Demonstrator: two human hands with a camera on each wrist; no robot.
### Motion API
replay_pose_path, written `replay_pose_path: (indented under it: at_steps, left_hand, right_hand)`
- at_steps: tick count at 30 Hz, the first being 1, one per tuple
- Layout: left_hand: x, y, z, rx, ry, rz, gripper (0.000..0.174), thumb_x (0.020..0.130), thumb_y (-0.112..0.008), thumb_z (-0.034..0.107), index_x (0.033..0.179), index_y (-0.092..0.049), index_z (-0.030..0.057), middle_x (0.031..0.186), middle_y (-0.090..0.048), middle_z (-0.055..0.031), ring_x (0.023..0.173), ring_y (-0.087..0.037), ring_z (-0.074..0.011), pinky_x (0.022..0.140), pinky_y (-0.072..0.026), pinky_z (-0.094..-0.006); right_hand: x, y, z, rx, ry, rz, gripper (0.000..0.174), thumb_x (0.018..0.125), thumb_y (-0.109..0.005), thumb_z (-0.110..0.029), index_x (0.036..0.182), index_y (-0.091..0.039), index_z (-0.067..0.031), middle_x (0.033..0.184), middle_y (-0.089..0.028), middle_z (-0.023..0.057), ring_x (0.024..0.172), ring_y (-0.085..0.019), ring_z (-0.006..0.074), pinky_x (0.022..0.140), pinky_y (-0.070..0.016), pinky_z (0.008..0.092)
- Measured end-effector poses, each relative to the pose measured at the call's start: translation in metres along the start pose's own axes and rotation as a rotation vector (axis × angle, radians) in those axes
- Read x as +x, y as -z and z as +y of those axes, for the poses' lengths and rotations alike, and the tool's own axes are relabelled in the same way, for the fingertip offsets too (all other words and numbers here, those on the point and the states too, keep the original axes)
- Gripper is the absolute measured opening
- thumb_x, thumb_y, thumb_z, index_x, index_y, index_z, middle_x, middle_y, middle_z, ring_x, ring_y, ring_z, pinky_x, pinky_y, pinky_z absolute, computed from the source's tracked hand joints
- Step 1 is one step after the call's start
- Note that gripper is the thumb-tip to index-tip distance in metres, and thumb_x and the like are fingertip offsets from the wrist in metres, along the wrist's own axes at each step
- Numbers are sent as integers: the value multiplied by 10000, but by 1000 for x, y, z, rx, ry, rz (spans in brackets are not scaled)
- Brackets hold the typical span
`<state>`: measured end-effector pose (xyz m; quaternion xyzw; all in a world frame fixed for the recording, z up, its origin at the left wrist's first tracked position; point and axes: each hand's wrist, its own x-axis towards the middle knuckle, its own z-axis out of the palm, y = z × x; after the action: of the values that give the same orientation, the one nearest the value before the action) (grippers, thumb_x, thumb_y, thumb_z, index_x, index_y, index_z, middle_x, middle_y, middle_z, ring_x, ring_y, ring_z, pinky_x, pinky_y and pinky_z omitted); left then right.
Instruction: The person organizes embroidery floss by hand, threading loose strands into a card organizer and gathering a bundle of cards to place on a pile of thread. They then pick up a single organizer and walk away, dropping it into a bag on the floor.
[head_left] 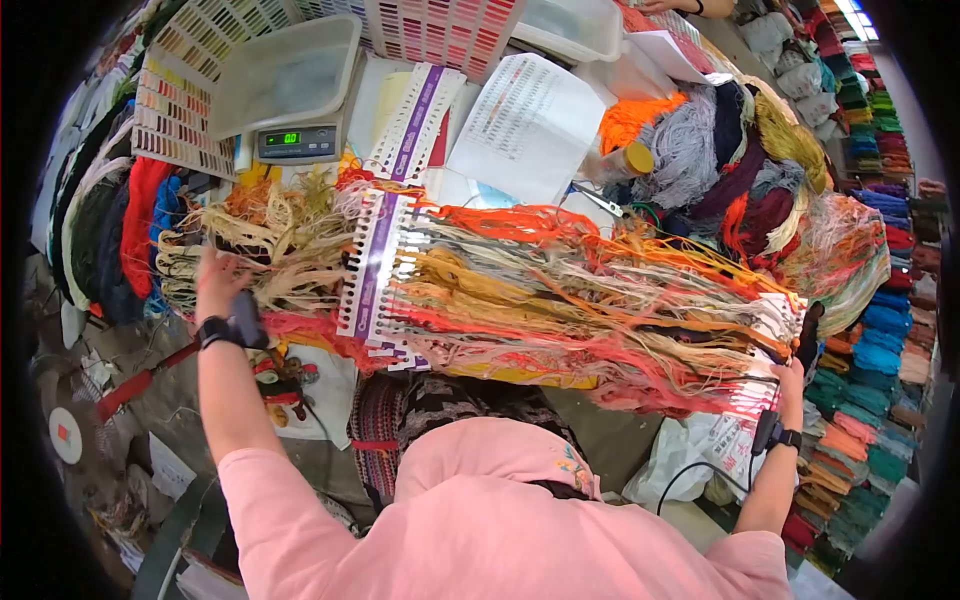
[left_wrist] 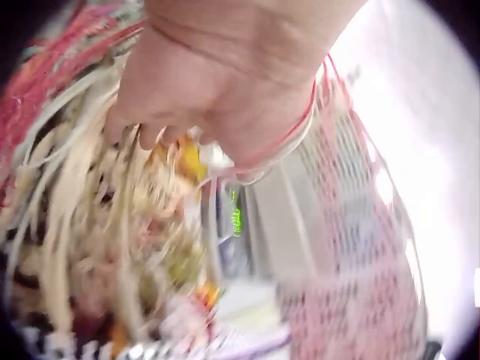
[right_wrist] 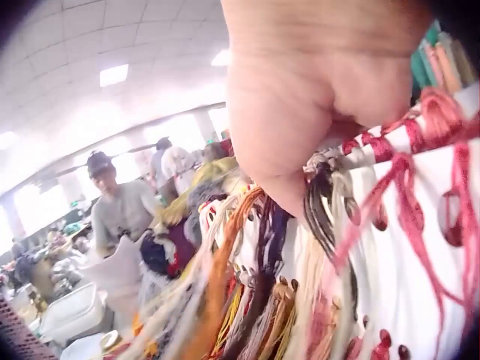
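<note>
Long thread bundles point(head_left: 570, 300) in orange, cream, gold and pink stretch across the table between two punched cards. My left hand point(head_left: 220, 285) is over the cream thread ends point(head_left: 290, 225) beyond the left card point(head_left: 373, 265), which has a purple band. In the left wrist view the left hand point(left_wrist: 217, 90) has its fingers curled down on cream strands point(left_wrist: 82, 187); thin pink and white strands loop past its thumb side. My right hand point(head_left: 790, 385) grips the edge of the right punched card point(head_left: 770, 350). Knotted threads fill its holes in the right wrist view, beside the right hand point(right_wrist: 315, 112).
Behind the threads stand a digital scale point(head_left: 298, 142) bearing a plastic tub point(head_left: 290, 75), colour charts point(head_left: 185, 110) and a printed sheet point(head_left: 525, 125). Scissors point(head_left: 600, 198), a jar point(head_left: 635, 160) and grey yarn heaps point(head_left: 680, 145) lie at right. Another person point(right_wrist: 124, 202) is across the table.
</note>
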<state>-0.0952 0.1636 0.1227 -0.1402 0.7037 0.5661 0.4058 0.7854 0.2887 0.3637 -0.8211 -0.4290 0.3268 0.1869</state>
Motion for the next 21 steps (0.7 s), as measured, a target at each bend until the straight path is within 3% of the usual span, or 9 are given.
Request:
replay_pose_path:
  at_steps: [2,4,5,8,11,14,17,20,21]
  left_hand:
    - [14,47,4,-75,83,205,277,842,-404,297,973,-528,86,910,-556,-76,808,-541,-159,621,-463,-298]
    - [46,107,-49,266,51,-207,264,833,-392,268,870,-569,76,783,-578,-64,703,-556,-158,573,-445,-273]
    - [-13,69,-76,243,50,-31,251,820,-391,227,756,-582,77,681,-571,-37,602,-538,-137,530,-419,-257]
    - [-99,16,-159,300,388,-268,160,792,-500,237,788,-537,82,693,-515,-5,612,-495,-159,582,-419,-267]
    - [-132,-19,-213,-85,451,-330,184,817,-527,247,880,-490,78,741,-504,-17,695,-502,-150,615,-427,-306]
    - [-160,-55,-209,-24,313,-176,130,799,-559,172,863,-503,75,756,-521,-9,674,-506,-110,573,-407,-263]
    - [-155,-74,-197,-249,273,-374,147,799,-553,158,895,-516,54,783,-543,-23,683,-523,-116,570,-414,-279]
    - [-173,-108,-173,80,-89,-533,197,804,-537,128,969,-519,21,894,-555,-34,803,-528,-155,632,-407,-276]
    - [-174,-115,-182,401,-453,-613,222,816,-507,116,1001,-501,-5,943,-564,-61,806,-534,-184,655,-415,-294]
  right_hand:
    - [-7,-26,-3,47,56,24,358,646,-498,31,1003,-497,16,927,-565,63,817,-524,163,756,-388,261]
    - [-6,-72,-5,194,141,-88,410,655,-517,20,1062,-467,6,973,-551,69,867,-523,167,788,-389,272]
    - [-9,-103,-15,250,214,-178,432,653,-523,22,1079,-452,7,994,-543,73,875,-521,168,794,-389,274]
    - [-15,-197,-36,17,395,-232,539,600,-591,-36,1113,-432,9,1000,-540,76,910,-499,167,803,-380,280]
    - [-35,-278,-65,67,382,-422,500,617,-606,-61,1085,-450,22,980,-546,91,883,-509,164,775,-393,267]
    - [-48,-330,-77,41,365,-540,437,629,-623,-73,1027,-476,29,906,-561,89,831,-518,168,754,-401,282]
    - [-66,-355,-92,137,336,-551,428,633,-624,-62,1024,-476,32,903,-566,106,820,-530,181,739,-411,289]
    - [-63,-371,-84,209,305,-473,387,635,-623,-54,987,-487,34,866,-569,108,773,-539,186,697,-421,301]
    - [-64,-376,-86,212,334,-451,379,639,-623,-71,976,-484,32,859,-569,111,765,-541,192,693,-422,309]
